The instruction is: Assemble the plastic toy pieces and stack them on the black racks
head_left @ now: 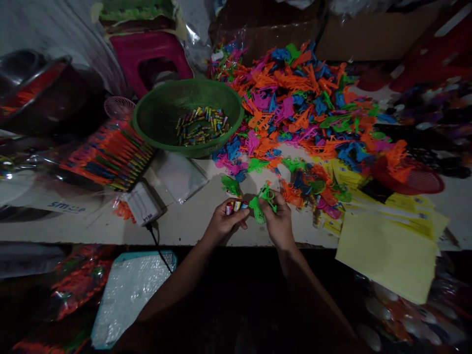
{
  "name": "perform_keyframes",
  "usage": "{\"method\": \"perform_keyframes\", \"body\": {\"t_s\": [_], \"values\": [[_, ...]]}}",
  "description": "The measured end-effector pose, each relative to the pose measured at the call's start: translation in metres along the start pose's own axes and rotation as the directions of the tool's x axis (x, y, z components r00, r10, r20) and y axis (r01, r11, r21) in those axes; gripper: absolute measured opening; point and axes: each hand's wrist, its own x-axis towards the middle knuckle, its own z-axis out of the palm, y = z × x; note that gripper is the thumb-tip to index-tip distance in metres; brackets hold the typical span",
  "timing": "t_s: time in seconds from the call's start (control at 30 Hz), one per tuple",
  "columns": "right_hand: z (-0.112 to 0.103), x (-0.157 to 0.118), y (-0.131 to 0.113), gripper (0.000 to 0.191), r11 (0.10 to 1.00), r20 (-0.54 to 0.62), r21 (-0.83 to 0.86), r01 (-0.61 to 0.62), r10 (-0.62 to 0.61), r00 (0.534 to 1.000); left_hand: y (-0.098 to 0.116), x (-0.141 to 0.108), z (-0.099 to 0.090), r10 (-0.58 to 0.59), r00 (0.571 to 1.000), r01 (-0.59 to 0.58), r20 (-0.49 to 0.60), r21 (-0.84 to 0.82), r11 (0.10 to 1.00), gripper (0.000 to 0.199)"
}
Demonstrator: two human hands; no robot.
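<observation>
My left hand is closed around a few small cylinders with coloured wrappers, near the white table's front edge. Just right of it, my right hand grips a bright green plastic piece between thumb and fingers. The green piece hangs between the two hands, close to the left fingertips. Behind them lies a big heap of orange, blue, pink and green plastic pieces. A green basket holds many similar small cylinders at the back left.
Left of the basket are bundled orange pieces, a clear plastic bag and a white box with a black cable. Yellow sheets overhang the front edge at right, near a red basket. A pink stool stands behind.
</observation>
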Motion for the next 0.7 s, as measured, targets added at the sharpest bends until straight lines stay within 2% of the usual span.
{"method": "perform_keyframes", "body": {"t_s": [0.13,0.27,0.37,0.53,0.63,0.7], "values": [[-0.001,-0.002,0.002,0.018,0.999,-0.007,0.022,-0.03,0.03,1.0,0.0,0.001,0.002,0.02,1.0,-0.02,0.02,-0.019,1.0,0.031],[-0.003,-0.001,0.005,0.017,0.998,0.001,0.053,-0.042,0.042,0.999,-0.005,0.001,0.001,0.028,0.999,-0.029,0.021,0.026,0.999,0.028],[0.003,-0.003,0.007,0.016,0.992,-0.007,0.109,-0.06,0.062,0.998,-0.011,-0.001,0.002,0.056,0.998,-0.057,0.003,0.075,0.996,0.027],[0.017,-0.008,0.014,0.017,0.978,-0.119,0.202,-0.052,0.077,0.99,-0.02,-0.005,0.011,0.105,0.994,-0.103,-0.017,0.125,0.987,0.024],[-0.008,0.005,0.014,0.021,0.997,-0.082,0.046,-0.061,0.065,0.995,-0.022,-0.002,0.012,0.019,1.0,-0.021,0.024,0.106,0.994,0.029],[-0.041,0.021,0.011,0.025,0.973,-0.068,-0.206,-0.1,0.087,0.994,-0.022,0.002,0.008,-0.08,0.996,0.078,0.045,0.048,0.996,0.037]]}}
